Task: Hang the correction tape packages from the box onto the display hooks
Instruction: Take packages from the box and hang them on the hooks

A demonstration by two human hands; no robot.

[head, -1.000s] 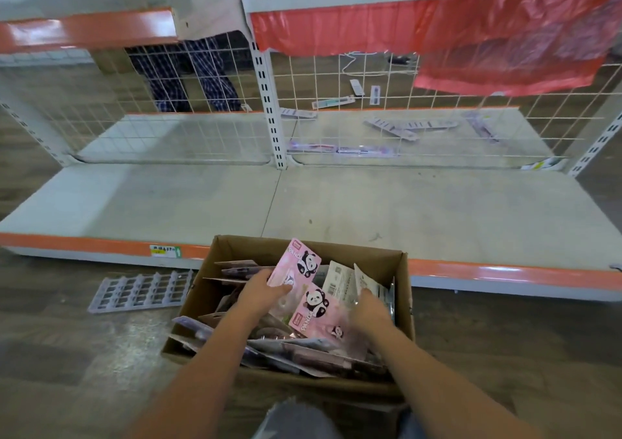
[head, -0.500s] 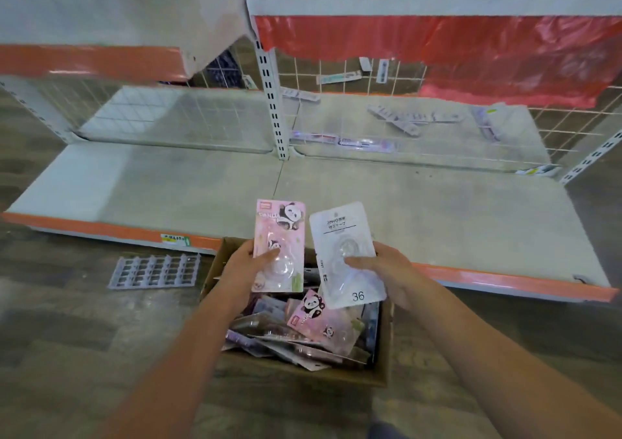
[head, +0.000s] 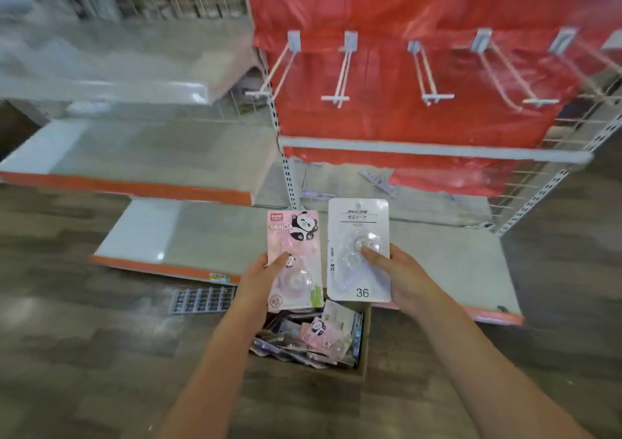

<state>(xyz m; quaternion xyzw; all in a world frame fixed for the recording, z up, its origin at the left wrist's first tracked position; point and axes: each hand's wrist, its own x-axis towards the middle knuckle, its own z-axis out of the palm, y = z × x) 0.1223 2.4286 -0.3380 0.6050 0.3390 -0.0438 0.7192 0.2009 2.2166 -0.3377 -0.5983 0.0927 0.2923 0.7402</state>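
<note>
My left hand (head: 261, 275) grips a pink panda correction tape package (head: 294, 258) by its lower left, held upright. Beside it, my right hand (head: 399, 275) holds a white correction tape package (head: 358, 248) marked 36, thumb on its clear blister. Both packages hover above a cardboard box (head: 365, 341) on the floor, filled with several more packages (head: 311, 341). Higher up, a row of bare white display hooks (head: 340, 71) sticks out from a red plastic sheet (head: 420, 118); nothing hangs on them.
Grey shelves with orange edges (head: 161, 189) run left and low in front. A white perforated upright (head: 287, 176) divides the bays. A small plastic grid (head: 202, 300) lies on the wood floor left of the box. Loose price strips (head: 377, 177) lie on the back shelf.
Both hands lifted a package each out of the box and raised them. My view tilted upward, bringing the hooks on the red sheet into sight.
</note>
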